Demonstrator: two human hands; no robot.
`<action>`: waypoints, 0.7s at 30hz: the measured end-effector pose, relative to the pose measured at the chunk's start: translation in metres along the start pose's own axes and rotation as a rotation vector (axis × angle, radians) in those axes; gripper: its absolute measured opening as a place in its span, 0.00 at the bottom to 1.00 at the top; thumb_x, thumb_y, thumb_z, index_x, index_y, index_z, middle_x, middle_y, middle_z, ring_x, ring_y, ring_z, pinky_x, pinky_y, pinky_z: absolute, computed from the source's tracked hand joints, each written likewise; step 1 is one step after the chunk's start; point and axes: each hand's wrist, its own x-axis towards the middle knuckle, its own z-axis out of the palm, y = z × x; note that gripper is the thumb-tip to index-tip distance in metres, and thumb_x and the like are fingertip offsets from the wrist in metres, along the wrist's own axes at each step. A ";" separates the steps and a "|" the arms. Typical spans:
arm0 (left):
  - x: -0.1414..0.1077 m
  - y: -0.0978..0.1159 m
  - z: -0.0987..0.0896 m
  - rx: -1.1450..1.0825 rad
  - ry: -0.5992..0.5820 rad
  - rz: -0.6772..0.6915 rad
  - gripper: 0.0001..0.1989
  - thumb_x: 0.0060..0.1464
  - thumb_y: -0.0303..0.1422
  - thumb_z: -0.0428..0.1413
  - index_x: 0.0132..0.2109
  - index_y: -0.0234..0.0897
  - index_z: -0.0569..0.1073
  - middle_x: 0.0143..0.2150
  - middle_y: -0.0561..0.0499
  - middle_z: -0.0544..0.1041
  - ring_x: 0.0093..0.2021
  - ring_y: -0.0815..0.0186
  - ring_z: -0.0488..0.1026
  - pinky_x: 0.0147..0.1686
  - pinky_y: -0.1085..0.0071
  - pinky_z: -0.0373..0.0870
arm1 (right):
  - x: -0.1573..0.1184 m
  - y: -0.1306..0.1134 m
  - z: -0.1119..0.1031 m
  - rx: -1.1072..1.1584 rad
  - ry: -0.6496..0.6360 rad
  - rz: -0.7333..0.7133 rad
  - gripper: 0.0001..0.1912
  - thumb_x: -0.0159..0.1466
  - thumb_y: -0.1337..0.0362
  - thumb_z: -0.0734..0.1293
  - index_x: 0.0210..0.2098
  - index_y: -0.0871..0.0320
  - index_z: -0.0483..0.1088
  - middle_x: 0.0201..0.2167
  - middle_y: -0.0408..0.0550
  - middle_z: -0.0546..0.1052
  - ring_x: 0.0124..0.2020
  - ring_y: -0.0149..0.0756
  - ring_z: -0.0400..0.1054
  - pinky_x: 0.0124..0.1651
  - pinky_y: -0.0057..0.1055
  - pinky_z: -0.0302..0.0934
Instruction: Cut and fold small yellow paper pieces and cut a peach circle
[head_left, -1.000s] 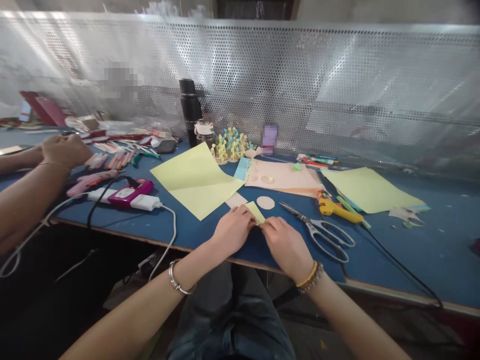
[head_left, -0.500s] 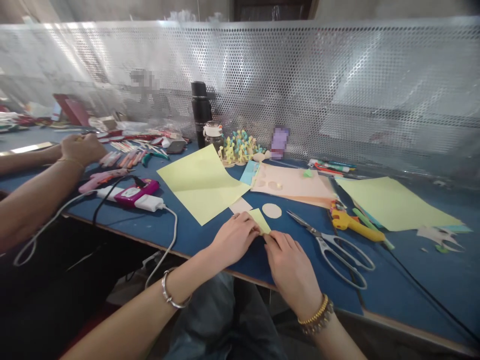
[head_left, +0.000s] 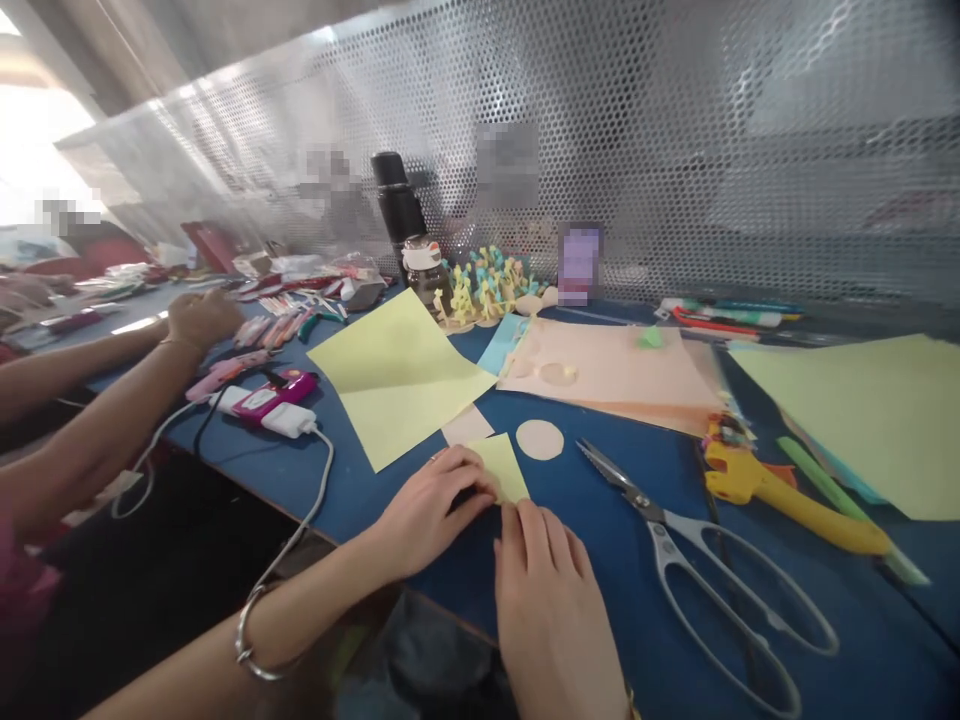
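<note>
While half hidden, the yellow paper piece (head_left: 500,470) tapers upward

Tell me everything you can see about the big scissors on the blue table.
The large scissors have closed metal blades with a toothed-looking edge and two long grey loop handles, probably plastic. They lie flat on the blue table, tips pointing up-left toward the paper circle, to the right of the person's right hand, not touching it. A thin black cord seems to pass beneath them.
</note>
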 end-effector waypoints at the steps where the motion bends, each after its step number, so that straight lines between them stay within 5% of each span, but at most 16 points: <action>1: 0.000 0.000 0.000 -0.011 -0.006 -0.012 0.09 0.63 0.34 0.47 0.40 0.40 0.72 0.44 0.50 0.70 0.46 0.66 0.67 0.48 0.67 0.65 | 0.000 0.000 0.000 0.013 -0.001 0.007 0.21 0.58 0.78 0.54 0.44 0.67 0.72 0.41 0.62 0.76 0.41 0.51 0.70 0.39 0.46 0.66; 14: -0.002 -0.002 0.001 -0.092 -0.018 -0.037 0.09 0.63 0.30 0.46 0.41 0.42 0.72 0.44 0.50 0.70 0.46 0.66 0.68 0.50 0.62 0.64 | -0.007 0.017 -0.001 -0.086 -0.166 -0.121 0.17 0.64 0.71 0.58 0.49 0.60 0.72 0.46 0.56 0.77 0.44 0.48 0.72 0.43 0.44 0.65; 21: -0.006 -0.005 0.003 0.002 0.034 0.106 0.09 0.60 0.26 0.48 0.45 0.40 0.70 0.43 0.48 0.73 0.44 0.63 0.69 0.44 0.64 0.69 | 0.005 0.031 -0.007 -0.058 -0.201 -0.227 0.17 0.64 0.75 0.57 0.44 0.56 0.74 0.39 0.52 0.79 0.38 0.41 0.73 0.42 0.37 0.64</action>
